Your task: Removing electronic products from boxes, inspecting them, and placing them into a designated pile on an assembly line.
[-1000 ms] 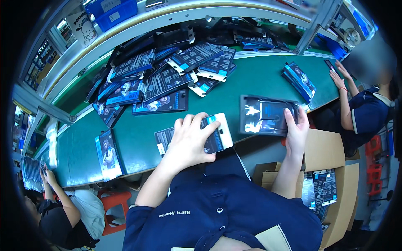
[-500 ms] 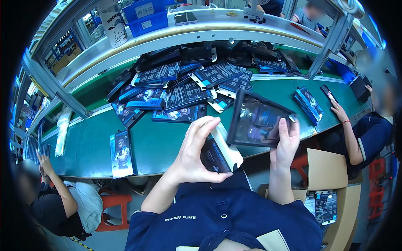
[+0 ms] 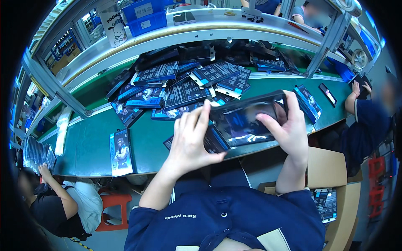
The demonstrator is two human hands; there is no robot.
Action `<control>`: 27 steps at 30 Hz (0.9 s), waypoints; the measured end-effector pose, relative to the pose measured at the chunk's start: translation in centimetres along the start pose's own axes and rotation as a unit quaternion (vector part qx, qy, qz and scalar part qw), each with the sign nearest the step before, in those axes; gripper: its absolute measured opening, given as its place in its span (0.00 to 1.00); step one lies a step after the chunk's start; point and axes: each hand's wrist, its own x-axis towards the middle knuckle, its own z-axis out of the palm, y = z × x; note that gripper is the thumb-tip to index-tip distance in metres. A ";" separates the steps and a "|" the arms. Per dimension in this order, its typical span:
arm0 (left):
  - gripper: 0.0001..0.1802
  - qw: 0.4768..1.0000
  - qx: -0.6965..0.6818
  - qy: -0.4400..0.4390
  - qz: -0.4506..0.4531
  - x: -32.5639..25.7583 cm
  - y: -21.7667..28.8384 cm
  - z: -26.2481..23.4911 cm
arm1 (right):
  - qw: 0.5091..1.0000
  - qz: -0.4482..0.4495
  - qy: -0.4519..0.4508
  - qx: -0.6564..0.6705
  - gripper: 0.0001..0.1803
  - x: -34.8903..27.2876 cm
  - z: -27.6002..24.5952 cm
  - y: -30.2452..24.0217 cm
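My left hand (image 3: 186,142) is closed around a dark retail box (image 3: 217,139) with blue print, held over the near edge of the green bench; part of the box is hidden behind my fingers. In my right hand (image 3: 291,131) is a glossy black plastic tray (image 3: 240,121), gripped at its right end with the thumb across its face. The tray lies level, and its left end meets the box's right end. Whether it has entered the box I cannot tell. Beyond my hands lies a heap of similar boxes (image 3: 188,93).
One box (image 3: 120,152) lies apart at the left, and a small stack (image 3: 307,103) sits at the right. An open carton (image 3: 326,167) holding boxes stands low right. A shelf (image 3: 234,27) with blue bins (image 3: 146,19) spans the back. Co-workers sit on both sides.
The tray has turned from a tilt to level, its left end brought to the box. The box has swung round in my left hand. At right, the co-worker's hand has left the small dark item.
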 end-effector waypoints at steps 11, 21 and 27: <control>0.66 0.999 -0.014 -0.028 0.005 0.0 -0.9 0.5 | 0.995 0.023 -0.093 -0.014 0.25 1.5 -1.7 1.4; 0.63 0.995 -0.042 0.058 0.070 0.8 2.0 3.1 | 0.976 -0.055 -0.124 -0.171 0.25 -1.2 3.0 0.4; 0.69 0.913 -0.318 0.216 -0.133 -0.3 2.3 5.9 | 0.943 -0.274 -0.069 -0.176 0.09 -0.3 3.5 -1.1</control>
